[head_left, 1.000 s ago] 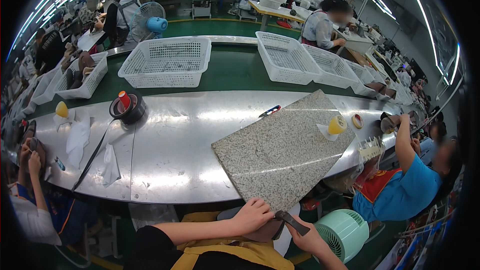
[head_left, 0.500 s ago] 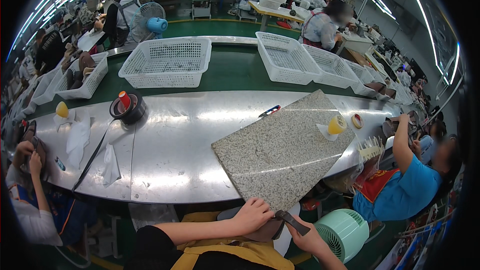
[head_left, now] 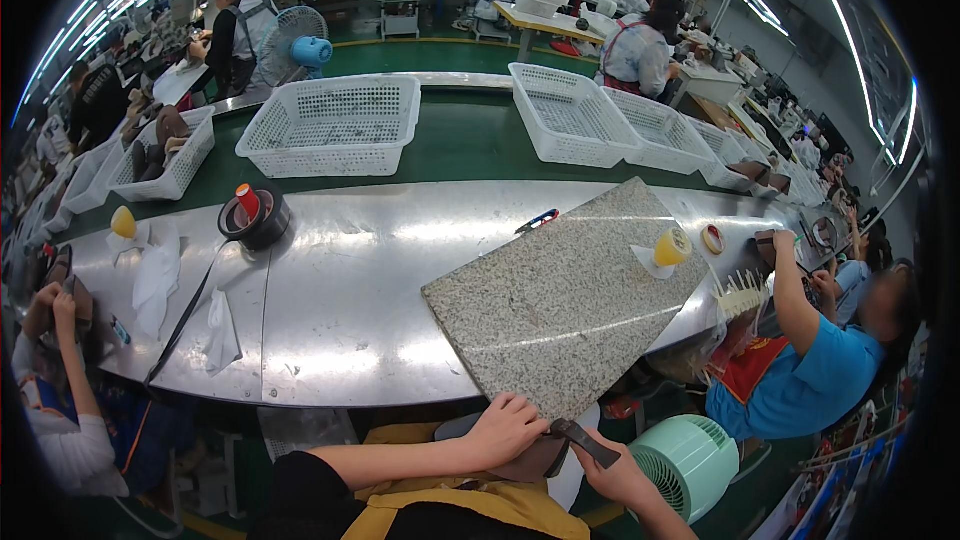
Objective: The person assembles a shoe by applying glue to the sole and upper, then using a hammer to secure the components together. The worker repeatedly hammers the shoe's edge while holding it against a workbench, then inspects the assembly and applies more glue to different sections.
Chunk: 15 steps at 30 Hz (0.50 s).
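My left hand point(head_left: 512, 432) is closed at the near corner of the speckled stone slab point(head_left: 560, 310). Its fingers are bent together over a brown piece point(head_left: 528, 464), which looks like a shoe part and lies low in front of my body. My right hand point(head_left: 612, 472) grips a dark hammer-shaped tool point(head_left: 590, 443) just to the right of it. One rounded end of the tool is close to my left fingertips; its flat end points toward my right hand. My fingers hide part of both things.
On the metal bench point(head_left: 350, 290) are a tape roll point(head_left: 268, 230), a cutter point(head_left: 538, 221), a yellow-topped bottle point(head_left: 672, 247) and white cloths point(head_left: 158, 280). White baskets point(head_left: 335, 125) line the green belt beyond. A mint fan point(head_left: 688, 468) stands at my right. Co-workers sit on both sides.
My hands and the tool stay almost in place. The co-worker at the right has shifted a brown piece slightly, and the left co-worker's hands have moved a little. A person at the far right has turned.
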Available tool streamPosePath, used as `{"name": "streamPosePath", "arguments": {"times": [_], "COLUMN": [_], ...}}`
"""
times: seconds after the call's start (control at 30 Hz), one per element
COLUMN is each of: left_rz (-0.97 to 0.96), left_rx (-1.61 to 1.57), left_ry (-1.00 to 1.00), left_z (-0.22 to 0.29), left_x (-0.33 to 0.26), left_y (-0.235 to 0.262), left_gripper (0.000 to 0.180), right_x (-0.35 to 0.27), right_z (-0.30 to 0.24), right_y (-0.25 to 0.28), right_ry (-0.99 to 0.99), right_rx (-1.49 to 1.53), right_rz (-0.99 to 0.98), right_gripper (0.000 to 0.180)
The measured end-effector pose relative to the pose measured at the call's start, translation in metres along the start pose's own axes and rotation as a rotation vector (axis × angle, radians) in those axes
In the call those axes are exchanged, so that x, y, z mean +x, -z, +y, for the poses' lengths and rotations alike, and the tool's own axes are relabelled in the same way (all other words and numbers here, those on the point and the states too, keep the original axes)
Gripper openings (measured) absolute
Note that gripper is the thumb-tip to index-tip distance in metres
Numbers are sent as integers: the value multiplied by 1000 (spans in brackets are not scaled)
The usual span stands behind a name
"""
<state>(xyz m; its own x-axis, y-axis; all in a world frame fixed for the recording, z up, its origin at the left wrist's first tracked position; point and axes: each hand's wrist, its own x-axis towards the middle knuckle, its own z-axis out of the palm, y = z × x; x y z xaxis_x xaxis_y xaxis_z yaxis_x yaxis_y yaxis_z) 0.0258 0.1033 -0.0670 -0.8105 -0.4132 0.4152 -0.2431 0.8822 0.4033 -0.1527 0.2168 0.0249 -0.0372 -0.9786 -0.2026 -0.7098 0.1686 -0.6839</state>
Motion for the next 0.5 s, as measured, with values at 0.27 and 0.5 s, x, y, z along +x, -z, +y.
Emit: {"name": "streamPosePath", "arguments": {"times": [0.27,0.5], "left_rz": [1,15], "left_rx": [-4,-8], "left_ry": [-2,0], "left_z": [0,0], "left_x": [0,-1], "left_y": [-2,-1], "left_gripper": [12,11], "right_x": [0,0], "right_z": [0,-5], "right_y": [1,2], "right_ry": [-55,-8], "right_rx": [-18,-4], "right_rz": [-27,-13], "right_gripper": [24,17]}}
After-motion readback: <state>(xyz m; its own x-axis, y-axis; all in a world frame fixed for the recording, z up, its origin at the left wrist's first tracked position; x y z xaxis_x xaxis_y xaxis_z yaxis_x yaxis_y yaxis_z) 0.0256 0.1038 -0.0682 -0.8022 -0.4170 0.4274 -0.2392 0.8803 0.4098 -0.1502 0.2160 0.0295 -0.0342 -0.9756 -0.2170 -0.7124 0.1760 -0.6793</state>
